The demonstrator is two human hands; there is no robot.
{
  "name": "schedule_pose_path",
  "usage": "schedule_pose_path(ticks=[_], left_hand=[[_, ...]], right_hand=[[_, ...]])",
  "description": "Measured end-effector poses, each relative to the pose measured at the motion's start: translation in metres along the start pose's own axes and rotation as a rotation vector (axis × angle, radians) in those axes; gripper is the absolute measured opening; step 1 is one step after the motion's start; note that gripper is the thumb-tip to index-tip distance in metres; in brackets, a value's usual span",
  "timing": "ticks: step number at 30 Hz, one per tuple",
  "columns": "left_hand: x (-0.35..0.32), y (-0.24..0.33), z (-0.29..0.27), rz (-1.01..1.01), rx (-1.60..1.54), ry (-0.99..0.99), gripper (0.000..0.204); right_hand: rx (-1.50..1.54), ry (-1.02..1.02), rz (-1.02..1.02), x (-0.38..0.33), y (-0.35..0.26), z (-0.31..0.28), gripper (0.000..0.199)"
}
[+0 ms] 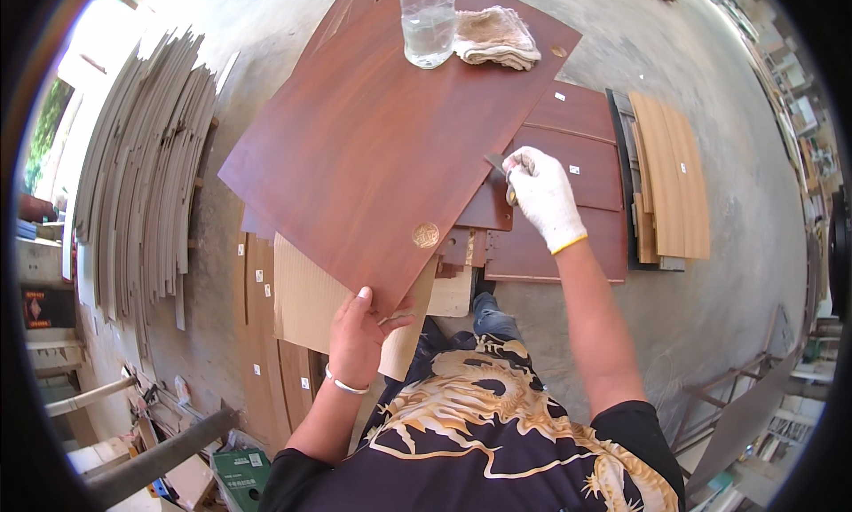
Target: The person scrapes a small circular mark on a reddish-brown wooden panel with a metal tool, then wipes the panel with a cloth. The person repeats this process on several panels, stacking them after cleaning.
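A large reddish-brown wooden panel (373, 148) lies slanted in front of me, with a round hole near its closest corner. My left hand (355, 339), bare, grips that near corner, thumb on top and fingers by the edge. A white knitted glove covers my right hand (543, 197), closed round a small scraper (495, 162). Its flat metal blade meets the panel's right edge; the handle is mostly hidden in the glove. On the panel's far end stand a clear plastic bottle (429, 33), partly filled with liquid, and a folded whitish cloth (497, 38).
Reddish-brown boards (577, 184) lie under and right of the panel, light wood boards (674, 179) beyond. Long grey strips (146, 175) are stacked at left. Cardboard (311, 299) shows below the panel. A green box (240, 476) and a metal bar (164, 459) are lower left.
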State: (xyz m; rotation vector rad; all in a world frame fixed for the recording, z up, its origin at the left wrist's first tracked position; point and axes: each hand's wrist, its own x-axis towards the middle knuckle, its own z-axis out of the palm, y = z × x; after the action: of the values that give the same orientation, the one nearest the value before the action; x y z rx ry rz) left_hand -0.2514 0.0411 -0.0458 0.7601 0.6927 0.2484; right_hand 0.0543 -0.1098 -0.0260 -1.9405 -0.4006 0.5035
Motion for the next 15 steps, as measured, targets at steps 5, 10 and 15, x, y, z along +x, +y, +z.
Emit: schedule_pose_path(ticks=[5, 10, 15], left_hand=[[-0.005, 0.005, -0.017, 0.143, 0.101, 0.124, 0.028], [-0.004, 0.005, -0.024, 0.214, 0.189, 0.154, 0.030], [-0.002, 0.002, -0.026, 0.220, 0.192, 0.149, 0.030]], right_hand=[[-0.285, 0.002, -0.112, 0.015, 0.006, 0.000, 0.022], [-0.558, -0.203, -0.198, -0.060, -0.019, 0.032, 0.012], [-0.403, -0.368, -0.358, -0.070, -0.008, 0.034, 0.011]])
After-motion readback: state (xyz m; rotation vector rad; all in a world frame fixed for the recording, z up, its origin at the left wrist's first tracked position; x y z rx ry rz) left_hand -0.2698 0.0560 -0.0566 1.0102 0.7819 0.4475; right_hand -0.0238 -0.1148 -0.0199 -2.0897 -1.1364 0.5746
